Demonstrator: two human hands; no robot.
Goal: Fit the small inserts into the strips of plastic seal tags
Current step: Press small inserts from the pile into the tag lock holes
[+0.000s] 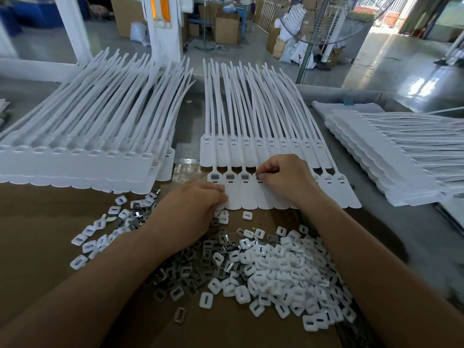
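Note:
A strip of white plastic seal tags (pixel 251 197) lies flat in front of me, its long tails running away from me. Its three leftmost sockets hold grey metal inserts (pixel 229 176). My right hand (pixel 286 179) pinches a small insert at the fourth socket, fingertips curled down onto it. My left hand (pixel 193 209) rests on the strip's near left edge with fingers curled; whether it holds anything is hidden. A heap of loose metal inserts (pixel 190 270) and white plastic caps (pixel 283 272) lies on brown cardboard (pixel 37 234) between my forearms.
A second strip (pixel 263 151) lies just behind the worked one. Thick stacks of tag strips stand at the left (pixel 82 156) and at the right (pixel 391 156). A standing fan (pixel 334 21) and cardboard boxes (pixel 226 28) are beyond the table.

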